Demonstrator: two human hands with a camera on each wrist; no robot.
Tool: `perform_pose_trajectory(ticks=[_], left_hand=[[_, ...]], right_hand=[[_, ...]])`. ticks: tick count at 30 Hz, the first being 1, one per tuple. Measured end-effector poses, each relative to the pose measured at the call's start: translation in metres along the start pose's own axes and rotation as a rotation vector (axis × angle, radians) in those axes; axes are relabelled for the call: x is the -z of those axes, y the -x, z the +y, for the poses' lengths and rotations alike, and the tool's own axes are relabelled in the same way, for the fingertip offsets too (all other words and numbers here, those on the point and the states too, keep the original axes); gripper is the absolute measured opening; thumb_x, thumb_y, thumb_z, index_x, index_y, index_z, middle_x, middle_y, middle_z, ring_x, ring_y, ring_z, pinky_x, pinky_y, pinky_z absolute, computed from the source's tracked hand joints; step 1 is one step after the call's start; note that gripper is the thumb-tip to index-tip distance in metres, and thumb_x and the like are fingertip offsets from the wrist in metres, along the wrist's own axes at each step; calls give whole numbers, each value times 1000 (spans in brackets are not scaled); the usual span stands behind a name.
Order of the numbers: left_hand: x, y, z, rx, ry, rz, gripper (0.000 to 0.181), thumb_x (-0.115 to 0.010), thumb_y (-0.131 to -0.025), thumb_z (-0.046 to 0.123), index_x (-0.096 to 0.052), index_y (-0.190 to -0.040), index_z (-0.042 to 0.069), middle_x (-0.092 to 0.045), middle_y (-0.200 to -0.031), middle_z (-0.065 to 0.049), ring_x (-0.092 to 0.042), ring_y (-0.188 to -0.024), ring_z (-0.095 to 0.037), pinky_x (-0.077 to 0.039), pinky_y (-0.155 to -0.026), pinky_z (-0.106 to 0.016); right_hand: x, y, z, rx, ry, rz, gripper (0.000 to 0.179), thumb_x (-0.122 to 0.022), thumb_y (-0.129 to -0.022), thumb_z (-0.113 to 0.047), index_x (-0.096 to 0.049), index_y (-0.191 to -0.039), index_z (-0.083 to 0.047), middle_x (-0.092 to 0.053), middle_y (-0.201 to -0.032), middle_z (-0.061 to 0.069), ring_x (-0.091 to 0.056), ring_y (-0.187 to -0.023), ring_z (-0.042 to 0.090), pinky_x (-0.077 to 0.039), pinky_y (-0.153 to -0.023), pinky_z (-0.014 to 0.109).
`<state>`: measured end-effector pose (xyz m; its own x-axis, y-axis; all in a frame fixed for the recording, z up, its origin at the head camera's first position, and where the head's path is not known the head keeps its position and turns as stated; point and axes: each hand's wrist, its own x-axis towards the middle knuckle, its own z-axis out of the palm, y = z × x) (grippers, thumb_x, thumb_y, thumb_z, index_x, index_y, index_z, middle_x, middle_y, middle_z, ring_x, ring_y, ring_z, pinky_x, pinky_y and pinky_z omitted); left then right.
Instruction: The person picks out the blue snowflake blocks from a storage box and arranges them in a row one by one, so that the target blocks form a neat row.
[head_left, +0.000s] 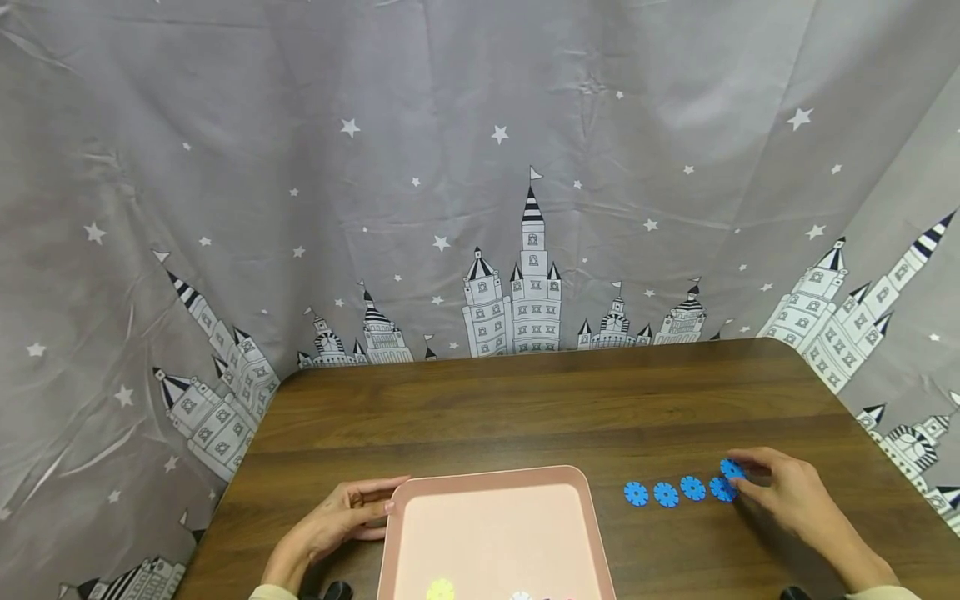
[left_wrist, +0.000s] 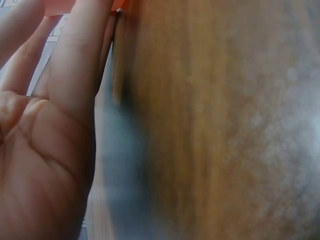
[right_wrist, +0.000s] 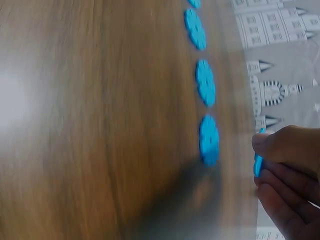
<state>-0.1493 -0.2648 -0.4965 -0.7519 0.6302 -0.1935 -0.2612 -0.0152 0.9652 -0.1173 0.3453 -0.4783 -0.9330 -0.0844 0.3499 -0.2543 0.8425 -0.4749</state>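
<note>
My right hand (head_left: pixel 795 492) pinches a blue notched plastic disc (right_wrist: pixel 258 160) between thumb and fingers, held edge-on in the right wrist view. Just below it, the rightmost of several matching blue discs (head_left: pixel 692 488) lies in a row flat on the wooden table. On the other side, my left hand (head_left: pixel 337 521) touches the left rim of a pink tray (head_left: pixel 487 479) near its far corner. Its fingers stretch out nearly straight in the left wrist view, with the palm (left_wrist: pixel 45 165) showing.
Inside the tray, at the bottom of the head view, lie a yellow disc (head_left: pixel 440 590) and a white piece (head_left: pixel 521 597), both cut off by the frame. A grey curtain (head_left: pixel 450 83) printed with castles and stars hangs behind the wooden table (head_left: pixel 525 408).
</note>
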Motion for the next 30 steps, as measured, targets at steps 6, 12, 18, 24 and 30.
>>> perform_pose_trajectory(ticks=[6, 12, 18, 24, 30], left_hand=[[1, -1, -1, -12, 4, -11, 46, -48, -103, 3, -38, -146, -6, -56, -138, -11, -57, -119, -17, -53, -94, -42], [1, -1, -2, -19, 3, -12, 45, -48, -103, 3, -38, -146, -6, -56, -138, -11, -57, -119, -17, -53, -94, -42], [2, -1, -2, -18, -5, -7, 45, -48, -103, 3, -38, -146, -6, -57, -137, -10, -57, -118, -17, -53, -94, -41], [1, -1, -1, -8, -4, -1, 45, -49, -103, 4, -39, -146, -6, -57, -137, -10, -58, -118, -17, -53, -93, -41], [0, -1, -1, -4, -5, 7, 45, -49, -102, 3, -40, -145, -5, -58, -136, -10, -58, -117, -17, -53, -93, -41]], right_hand=[[9, 7, 16, -41, 66, 15, 35, -87, -69, -6, -74, -101, -3, -72, -94, 13, -63, -74, 3, -54, -62, 29], [7, 13, 23, -72, 73, 1, 32, -87, -69, -8, -74, -99, -3, -73, -92, 12, -61, -75, 0, -52, -63, 25], [4, 14, 23, -71, 60, -23, 31, -86, -70, -7, -74, -98, -2, -72, -94, 12, -61, -75, 0, -53, -64, 27], [0, 16, 25, -48, 104, -24, 31, -87, -67, -5, -74, -96, -3, -72, -91, 12, -62, -75, 5, -55, -64, 36], [-4, 16, 26, 1, 138, 4, 31, -87, -65, -1, -74, -94, -2, -70, -91, 13, -66, -75, 22, -55, -63, 43]])
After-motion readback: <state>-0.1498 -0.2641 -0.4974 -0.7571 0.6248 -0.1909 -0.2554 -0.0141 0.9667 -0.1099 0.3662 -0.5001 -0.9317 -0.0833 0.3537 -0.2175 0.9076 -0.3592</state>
